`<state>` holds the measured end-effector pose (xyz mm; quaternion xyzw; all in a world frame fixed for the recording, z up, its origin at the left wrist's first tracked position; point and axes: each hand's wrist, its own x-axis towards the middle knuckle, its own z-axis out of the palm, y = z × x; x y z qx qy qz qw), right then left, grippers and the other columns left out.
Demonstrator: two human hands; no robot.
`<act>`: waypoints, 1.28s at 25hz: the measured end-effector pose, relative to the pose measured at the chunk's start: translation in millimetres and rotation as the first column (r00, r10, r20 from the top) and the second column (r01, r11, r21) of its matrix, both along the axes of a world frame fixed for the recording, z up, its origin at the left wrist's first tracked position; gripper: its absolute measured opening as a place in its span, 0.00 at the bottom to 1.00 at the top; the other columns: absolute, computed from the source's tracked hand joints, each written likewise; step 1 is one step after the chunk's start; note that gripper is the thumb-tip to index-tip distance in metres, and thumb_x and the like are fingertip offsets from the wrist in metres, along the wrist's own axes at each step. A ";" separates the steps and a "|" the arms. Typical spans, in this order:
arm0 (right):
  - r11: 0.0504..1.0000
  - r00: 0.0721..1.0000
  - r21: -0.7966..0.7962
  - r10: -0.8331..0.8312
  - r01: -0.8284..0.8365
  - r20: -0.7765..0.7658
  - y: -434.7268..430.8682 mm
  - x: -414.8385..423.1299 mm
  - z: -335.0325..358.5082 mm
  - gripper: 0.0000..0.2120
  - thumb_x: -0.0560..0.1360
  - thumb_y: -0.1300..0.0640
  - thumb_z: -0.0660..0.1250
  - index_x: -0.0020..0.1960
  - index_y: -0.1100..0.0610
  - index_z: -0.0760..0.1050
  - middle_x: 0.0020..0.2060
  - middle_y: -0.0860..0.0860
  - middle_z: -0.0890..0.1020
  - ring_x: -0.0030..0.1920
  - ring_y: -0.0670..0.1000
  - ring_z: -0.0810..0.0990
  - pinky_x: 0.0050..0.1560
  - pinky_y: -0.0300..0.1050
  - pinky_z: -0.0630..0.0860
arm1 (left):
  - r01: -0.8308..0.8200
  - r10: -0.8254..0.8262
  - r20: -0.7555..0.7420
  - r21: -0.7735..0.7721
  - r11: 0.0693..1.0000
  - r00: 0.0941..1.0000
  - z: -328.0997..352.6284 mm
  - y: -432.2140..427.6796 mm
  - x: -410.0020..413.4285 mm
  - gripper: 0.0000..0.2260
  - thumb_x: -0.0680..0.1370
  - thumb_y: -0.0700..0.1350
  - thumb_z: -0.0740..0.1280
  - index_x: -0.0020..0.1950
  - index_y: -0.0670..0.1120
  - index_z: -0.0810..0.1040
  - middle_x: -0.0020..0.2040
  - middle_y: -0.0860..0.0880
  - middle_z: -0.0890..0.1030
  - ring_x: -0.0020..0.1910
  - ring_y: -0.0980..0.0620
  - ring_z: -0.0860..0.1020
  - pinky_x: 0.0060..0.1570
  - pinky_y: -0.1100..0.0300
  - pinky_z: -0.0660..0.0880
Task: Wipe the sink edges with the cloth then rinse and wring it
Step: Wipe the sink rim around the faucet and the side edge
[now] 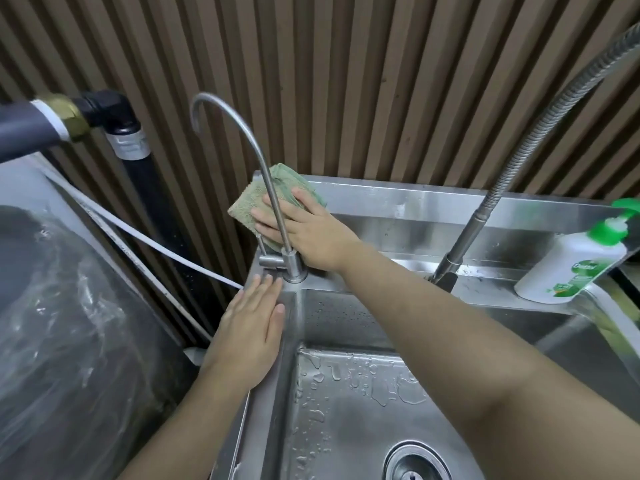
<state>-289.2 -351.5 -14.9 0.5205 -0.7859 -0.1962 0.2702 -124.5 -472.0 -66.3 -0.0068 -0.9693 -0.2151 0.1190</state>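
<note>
Plastic-wrapped bulk (59, 323): fills the far left, dark under clear film; what it is cannot be made out, and the frame edge cuts it off.
Dark pipe (138, 168): stands against the slatted wall with a brass fitting at its elbow; its lower run is hidden behind the wrapped bulk.
White tube (166, 252): runs down toward the sink's left rim; its end disappears behind the left hand.
Left hand (251, 327): lies flat, palm down, on the sink's left rim, fingers straight and close together, grasping nothing; the fingertips reach almost to the small faucet's base.
Small faucet (273, 206): thin gooseneck rising from the back left corner; its stem crosses in front of the cloth and the right hand's fingers.
Cloth (251, 204): green and folded, at the sink's back left corner against the upright back edge; much of it is covered by the hand.
Right hand (304, 226): fingers spread flat, pressing the cloth against the back edge rather than clenching it.
Sink (433, 199): stainless, its floor beaded with water; the drain is cut off at the bottom.
Spring hose (512, 157): top runs out of frame.
Soap bottle (571, 265): white with a green pump, on the back ledge; blurred, label hard to read.
</note>
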 end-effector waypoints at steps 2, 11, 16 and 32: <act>0.998 0.998 0.066 -0.017 0.013 0.062 10.8 3.1 3.2 0.29 0.76 0.60 0.58 0.76 0.51 0.54 0.76 0.48 0.56 0.76 0.55 0.52 0.72 0.59 0.40 | 0.001 -0.001 0.004 0.013 1.000 1.000 0.9 0.4 0.3 0.33 0.74 0.58 0.37 0.74 0.45 0.61 0.74 0.49 0.62 0.74 0.57 0.52 0.72 0.60 0.46; 0.984 0.996 0.153 -0.089 0.093 -0.029 16.0 7.6 11.2 0.32 0.78 0.57 0.56 0.77 0.50 0.43 0.77 0.46 0.45 0.76 0.53 0.42 0.70 0.57 0.34 | 0.005 -0.005 -0.001 0.051 0.999 1.000 4.5 0.7 3.9 0.33 0.74 0.58 0.38 0.73 0.45 0.61 0.74 0.50 0.63 0.75 0.56 0.52 0.71 0.63 0.45; 0.949 0.989 0.285 -0.111 0.134 -0.094 25.0 11.9 0.5 0.28 0.79 0.51 0.53 0.77 0.49 0.49 0.77 0.48 0.43 0.76 0.55 0.38 0.69 0.61 0.28 | 0.006 -0.004 -0.026 0.059 0.998 1.000 2.0 -0.2 2.9 0.32 0.75 0.58 0.39 0.73 0.45 0.63 0.74 0.49 0.64 0.74 0.55 0.54 0.71 0.62 0.47; 0.978 0.973 0.001 -0.206 0.207 -0.103 24.6 6.4 -18.1 0.26 0.80 0.42 0.49 0.76 0.43 0.48 0.77 0.44 0.50 0.77 0.54 0.45 0.73 0.61 0.39 | 0.002 -0.001 -0.062 0.008 1.000 0.998 -6.7 -1.8 -3.5 0.30 0.77 0.56 0.42 0.71 0.42 0.66 0.72 0.46 0.67 0.73 0.54 0.56 0.72 0.51 0.54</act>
